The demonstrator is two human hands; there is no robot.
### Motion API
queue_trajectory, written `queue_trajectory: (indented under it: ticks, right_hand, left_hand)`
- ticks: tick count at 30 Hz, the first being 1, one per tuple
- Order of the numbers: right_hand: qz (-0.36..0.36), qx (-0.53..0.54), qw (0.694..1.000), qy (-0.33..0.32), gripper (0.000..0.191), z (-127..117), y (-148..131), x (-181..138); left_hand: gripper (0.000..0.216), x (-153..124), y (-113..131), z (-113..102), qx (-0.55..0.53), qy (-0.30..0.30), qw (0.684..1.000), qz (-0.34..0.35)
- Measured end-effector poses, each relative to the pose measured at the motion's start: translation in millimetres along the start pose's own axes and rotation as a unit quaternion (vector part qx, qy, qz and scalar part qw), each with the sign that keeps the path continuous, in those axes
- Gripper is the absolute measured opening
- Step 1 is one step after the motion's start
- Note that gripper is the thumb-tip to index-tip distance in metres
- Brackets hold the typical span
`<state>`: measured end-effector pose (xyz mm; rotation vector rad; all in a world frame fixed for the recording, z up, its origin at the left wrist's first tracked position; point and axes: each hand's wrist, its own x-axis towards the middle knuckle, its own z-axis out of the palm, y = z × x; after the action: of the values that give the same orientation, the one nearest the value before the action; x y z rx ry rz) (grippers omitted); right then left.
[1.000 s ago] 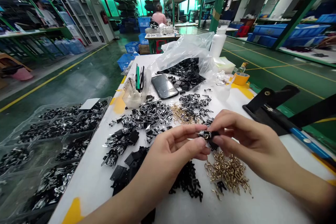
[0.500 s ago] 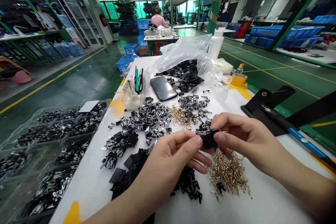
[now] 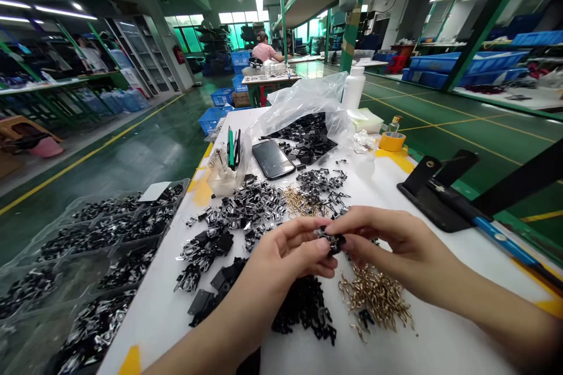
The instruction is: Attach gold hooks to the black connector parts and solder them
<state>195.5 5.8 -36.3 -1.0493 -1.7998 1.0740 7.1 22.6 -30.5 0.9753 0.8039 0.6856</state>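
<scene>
Both hands meet over the white tabletop around a small black part with a metal clip [image 3: 331,241]. My left hand [image 3: 292,252] pinches it from the left between thumb and fingers. From the right, the thumb and fingertips of my right hand [image 3: 378,240] close on its other side; the fingers cover much of the part. Below the hands lie a pile of brass-coloured bent hooks [image 3: 376,299] and a heap of small black pieces [image 3: 305,310]. Left of them are silver metal clips [image 3: 259,205] and flat black plates [image 3: 204,302].
A phone [image 3: 272,159] lies before a plastic bag of black parts [image 3: 308,135]. A cup with tools [image 3: 226,176] stands left. Yellow tape [image 3: 391,141], a white bottle [image 3: 353,89] and a black stand with a blue bar [image 3: 440,199] are right. Compartment trays [image 3: 88,258] sit lower left.
The hands have drawn closer together around the black part, which is turned and more covered by the fingers. The whole view has shifted slightly.
</scene>
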Motion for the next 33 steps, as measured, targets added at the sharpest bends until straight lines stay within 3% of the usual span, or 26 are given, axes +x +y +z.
queue_trajectory:
  ticks: [3,7,16,20,24,28,33]
  right_hand:
    - [0.011,-0.01,0.999,0.037,0.02,-3.8,-2.1,2.3]
    - [0.023,-0.11,0.99,0.081,0.015,-16.3,-3.1,5.1]
    - [0.027,-0.278,0.96,0.026,0.016,-24.7,3.8,6.0]
    - [0.01,-0.328,0.944,0.035,0.014,-24.8,3.5,6.5]
    - [-0.031,-0.289,0.955,-0.055,0.013,-11.3,5.7,5.0]
    - [-0.128,-0.339,0.919,-0.154,0.018,11.5,16.1,0.6]
    - [-0.142,-0.4,0.897,-0.125,0.023,21.3,27.8,-1.4]
  left_hand:
    - [0.027,-0.8,1.1,-0.8,0.029,0.026,0.999,0.011]
    - [0.023,-1.3,2.0,-1.5,0.05,0.049,0.997,0.021]
    - [0.016,1.9,-1.3,-0.4,-0.001,0.046,0.999,0.013]
    - [0.014,2.4,0.9,-0.4,-0.001,0.065,0.997,0.031]
    - [0.014,4.2,4.3,-3.8,-0.006,0.119,0.99,0.08]
    - [0.016,5.8,4.2,-7.4,-0.006,0.137,0.984,0.112]
    - [0.017,6.4,3.1,-8.3,0.022,0.121,0.986,0.114]
